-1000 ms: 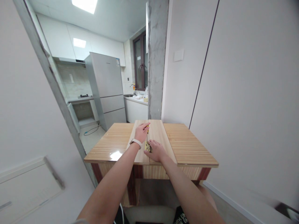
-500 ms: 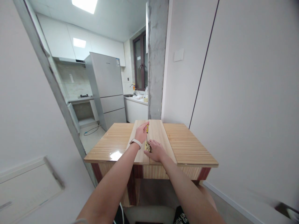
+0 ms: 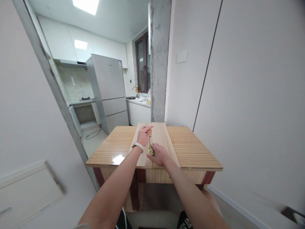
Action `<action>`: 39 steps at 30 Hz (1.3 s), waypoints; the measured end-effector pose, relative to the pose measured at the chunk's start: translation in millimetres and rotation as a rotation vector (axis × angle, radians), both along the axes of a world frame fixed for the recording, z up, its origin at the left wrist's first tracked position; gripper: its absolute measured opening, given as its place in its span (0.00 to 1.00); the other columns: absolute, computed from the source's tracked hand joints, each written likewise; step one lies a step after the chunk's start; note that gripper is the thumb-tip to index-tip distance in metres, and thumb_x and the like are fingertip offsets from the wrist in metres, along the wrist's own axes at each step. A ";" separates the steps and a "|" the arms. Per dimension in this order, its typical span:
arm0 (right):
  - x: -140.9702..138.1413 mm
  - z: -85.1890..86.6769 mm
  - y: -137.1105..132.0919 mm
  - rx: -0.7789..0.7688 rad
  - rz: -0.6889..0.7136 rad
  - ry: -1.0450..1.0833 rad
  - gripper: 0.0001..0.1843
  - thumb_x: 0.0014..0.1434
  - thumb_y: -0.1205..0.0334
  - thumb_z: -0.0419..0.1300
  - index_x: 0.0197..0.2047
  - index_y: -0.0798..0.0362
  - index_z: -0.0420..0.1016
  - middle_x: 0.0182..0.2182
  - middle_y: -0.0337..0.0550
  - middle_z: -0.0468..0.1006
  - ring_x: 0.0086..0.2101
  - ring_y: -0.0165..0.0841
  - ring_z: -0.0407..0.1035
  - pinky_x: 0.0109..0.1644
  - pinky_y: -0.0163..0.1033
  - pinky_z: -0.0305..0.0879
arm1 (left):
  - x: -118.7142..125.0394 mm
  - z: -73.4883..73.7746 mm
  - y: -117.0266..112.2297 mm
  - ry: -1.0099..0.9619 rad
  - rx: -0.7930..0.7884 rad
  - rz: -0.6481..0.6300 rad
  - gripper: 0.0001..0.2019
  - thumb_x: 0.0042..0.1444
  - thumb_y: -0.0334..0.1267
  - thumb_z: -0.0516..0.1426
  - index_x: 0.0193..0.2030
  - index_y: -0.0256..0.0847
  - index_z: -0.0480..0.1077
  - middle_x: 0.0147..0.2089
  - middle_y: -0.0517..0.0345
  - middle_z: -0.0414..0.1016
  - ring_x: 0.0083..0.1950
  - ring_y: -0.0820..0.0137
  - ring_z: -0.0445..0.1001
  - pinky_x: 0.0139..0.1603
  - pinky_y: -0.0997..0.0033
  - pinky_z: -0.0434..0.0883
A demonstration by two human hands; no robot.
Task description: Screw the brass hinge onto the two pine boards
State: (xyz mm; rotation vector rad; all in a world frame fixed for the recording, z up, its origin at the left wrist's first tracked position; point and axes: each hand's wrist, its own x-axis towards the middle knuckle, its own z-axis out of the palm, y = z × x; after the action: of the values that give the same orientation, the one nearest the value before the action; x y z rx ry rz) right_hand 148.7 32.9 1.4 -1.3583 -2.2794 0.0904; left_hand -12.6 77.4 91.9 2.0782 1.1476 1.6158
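Observation:
Two pale wooden boards (image 3: 163, 136) lie side by side on a striped wooden table (image 3: 195, 149). A brass hinge (image 3: 150, 150) sits across the seam between them. My left hand (image 3: 144, 136), with a white band on the wrist, is closed round a small yellow-handled screwdriver (image 3: 150, 129) that points down at the hinge. My right hand (image 3: 160, 154) lies flat on the right board, fingers pressing the hinge in place.
A grey concrete pillar (image 3: 160, 60) stands just behind the table. White wall panels rise on the right. Through the doorway on the left are a silver fridge (image 3: 108, 92), white cabinets, and a counter with a sink (image 3: 138, 99).
My left hand has turned slightly on the screwdriver handle, back and forth. My right hand and the boards have stayed where they were.

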 end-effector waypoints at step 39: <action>-1.4 -1.4 0.8 -0.003 0.001 0.007 0.41 0.62 0.35 0.57 0.69 0.51 0.65 0.69 0.53 0.64 0.68 0.47 0.56 0.71 0.54 0.50 | 4.2 0.9 -7.6 0.000 -0.021 -0.041 0.20 0.71 0.36 0.49 0.66 0.43 0.70 0.59 0.51 0.78 0.60 0.64 0.75 0.65 0.58 0.70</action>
State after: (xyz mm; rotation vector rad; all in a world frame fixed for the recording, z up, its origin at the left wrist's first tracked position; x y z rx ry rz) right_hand 147.3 33.7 0.0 -1.3559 -2.2751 0.0996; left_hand -8.4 69.8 92.8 2.0747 1.1097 1.5780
